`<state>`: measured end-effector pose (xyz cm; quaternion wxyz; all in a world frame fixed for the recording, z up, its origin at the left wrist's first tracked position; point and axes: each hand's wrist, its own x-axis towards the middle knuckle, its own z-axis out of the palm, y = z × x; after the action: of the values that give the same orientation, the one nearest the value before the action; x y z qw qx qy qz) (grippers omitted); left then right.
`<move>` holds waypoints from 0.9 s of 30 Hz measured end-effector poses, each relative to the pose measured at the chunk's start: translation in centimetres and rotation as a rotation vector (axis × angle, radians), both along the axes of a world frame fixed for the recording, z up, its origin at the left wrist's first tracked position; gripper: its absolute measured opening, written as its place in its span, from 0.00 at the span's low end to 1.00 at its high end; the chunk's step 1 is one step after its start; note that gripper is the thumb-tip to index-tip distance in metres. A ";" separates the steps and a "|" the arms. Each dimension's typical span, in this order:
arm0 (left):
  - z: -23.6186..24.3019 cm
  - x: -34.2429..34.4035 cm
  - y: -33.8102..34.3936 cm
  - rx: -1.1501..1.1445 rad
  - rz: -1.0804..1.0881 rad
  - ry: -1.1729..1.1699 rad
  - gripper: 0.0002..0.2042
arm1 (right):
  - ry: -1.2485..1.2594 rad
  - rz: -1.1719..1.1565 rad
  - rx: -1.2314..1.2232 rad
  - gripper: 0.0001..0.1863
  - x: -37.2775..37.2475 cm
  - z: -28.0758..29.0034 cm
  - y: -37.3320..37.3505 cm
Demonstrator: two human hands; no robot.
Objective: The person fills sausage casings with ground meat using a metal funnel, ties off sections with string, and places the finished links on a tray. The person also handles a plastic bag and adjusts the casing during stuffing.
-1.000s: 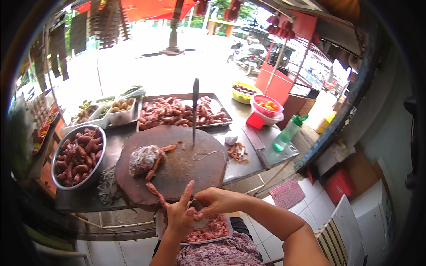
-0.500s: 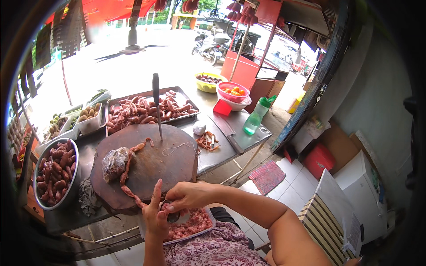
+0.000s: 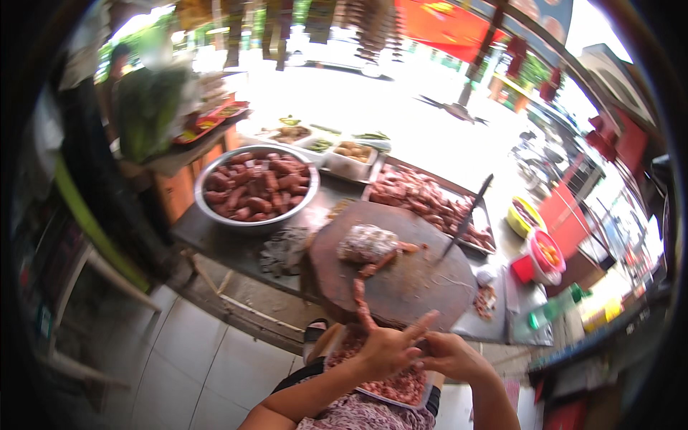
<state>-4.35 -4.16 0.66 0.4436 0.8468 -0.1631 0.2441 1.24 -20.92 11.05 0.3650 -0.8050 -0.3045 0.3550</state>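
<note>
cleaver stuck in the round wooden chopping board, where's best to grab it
Probably the dark handle of the upright cleaver, coming from above on the person's side. The blade tip is sunk in the round wooden chopping board, so the handle stands free, tilted away toward the metal tray of meat.

Bare forearms, no sleeves, no gloves; purple-white patterned garment over lap; dark sandal on foot.
</note>
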 end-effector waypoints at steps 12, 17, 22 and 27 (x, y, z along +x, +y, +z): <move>-0.4 0.1 -1.1 -0.099 -0.114 0.073 0.42 | -0.247 -0.175 -0.115 0.13 -0.4 -2.0 0.5; -1.3 0.5 -1.3 -0.140 -0.127 0.057 0.45 | -0.114 -0.088 0.138 0.09 -0.1 -0.8 -0.8; -0.8 0.4 -1.0 -0.104 -0.191 0.078 0.44 | -0.510 -0.185 0.016 0.08 -1.7 -4.2 1.2; -0.4 0.6 -0.5 -0.118 -0.236 0.061 0.43 | 0.161 -0.217 0.147 0.13 -0.3 -1.7 -1.0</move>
<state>-3.71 -4.66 0.22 0.5229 0.8012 -0.2334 0.1736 0.97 -21.89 9.39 0.4822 -0.7733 -0.2108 0.3537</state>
